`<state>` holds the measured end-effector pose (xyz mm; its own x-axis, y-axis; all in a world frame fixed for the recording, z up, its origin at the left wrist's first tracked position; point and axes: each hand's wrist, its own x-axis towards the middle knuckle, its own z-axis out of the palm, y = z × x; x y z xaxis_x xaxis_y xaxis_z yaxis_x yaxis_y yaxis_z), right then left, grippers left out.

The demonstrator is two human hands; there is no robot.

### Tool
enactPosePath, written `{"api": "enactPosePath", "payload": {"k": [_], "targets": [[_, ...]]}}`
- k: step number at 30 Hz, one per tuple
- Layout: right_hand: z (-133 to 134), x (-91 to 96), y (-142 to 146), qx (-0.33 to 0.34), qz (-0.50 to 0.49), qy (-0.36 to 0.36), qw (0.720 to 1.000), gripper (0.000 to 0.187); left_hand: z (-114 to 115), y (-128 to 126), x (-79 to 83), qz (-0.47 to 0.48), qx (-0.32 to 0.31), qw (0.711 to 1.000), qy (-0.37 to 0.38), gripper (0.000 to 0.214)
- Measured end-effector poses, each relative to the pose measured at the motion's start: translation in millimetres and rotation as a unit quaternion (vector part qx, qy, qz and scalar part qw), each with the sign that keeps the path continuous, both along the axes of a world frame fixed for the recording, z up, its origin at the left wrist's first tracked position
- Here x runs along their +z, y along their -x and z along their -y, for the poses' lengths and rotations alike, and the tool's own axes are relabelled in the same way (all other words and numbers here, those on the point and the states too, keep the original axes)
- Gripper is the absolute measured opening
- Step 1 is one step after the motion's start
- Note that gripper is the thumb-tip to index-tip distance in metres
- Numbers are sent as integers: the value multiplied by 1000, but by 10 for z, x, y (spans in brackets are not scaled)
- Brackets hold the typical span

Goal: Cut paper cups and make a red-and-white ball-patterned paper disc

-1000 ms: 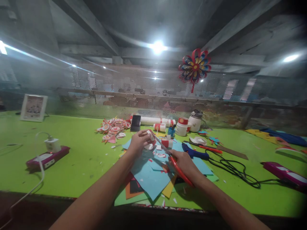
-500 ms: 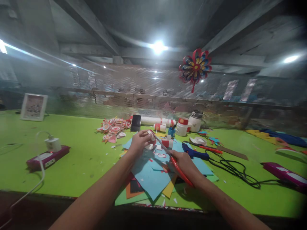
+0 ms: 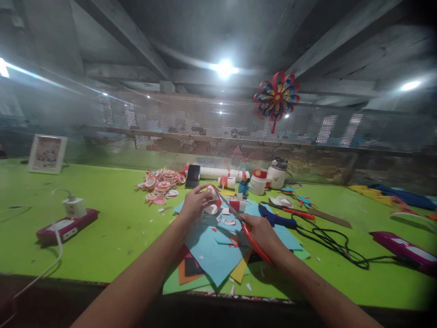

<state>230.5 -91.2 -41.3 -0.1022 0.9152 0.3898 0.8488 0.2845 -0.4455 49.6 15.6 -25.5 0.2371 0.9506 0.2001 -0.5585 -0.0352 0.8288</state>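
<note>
My left hand (image 3: 195,203) pinches a small red-and-white paper piece (image 3: 212,193) above the light blue paper sheets (image 3: 216,259). In my right hand (image 3: 261,230) is a pair of scissors (image 3: 251,241) with red handles, its blades reaching up and left to the edge of that piece. Whether the blades are fully closed is hard to make out. Under the hands lie small red and white paper scraps (image 3: 229,222). Just beyond the scissors is a red-and-white paper cup (image 3: 236,204) on its side.
A pile of red-and-white paper discs (image 3: 164,182) and a black phone (image 3: 193,176) stand behind my left hand. To the right are a blue glue gun (image 3: 276,218) with a looped cord, a jar (image 3: 277,174), and a purple power strip (image 3: 404,248). Another power strip (image 3: 68,228) lies left.
My left hand has shifted slightly left and turned the paper piece, so more of its white side shows. The scissors stay at its edge, almost in the same place.
</note>
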Motion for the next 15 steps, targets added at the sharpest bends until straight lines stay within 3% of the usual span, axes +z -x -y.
{"api": "enactPosePath", "payload": {"k": [15], "targets": [[-14,-34,-27,-16,15,12,1000,42,66,-10,19,-8,3,1000,-3,32]]}}
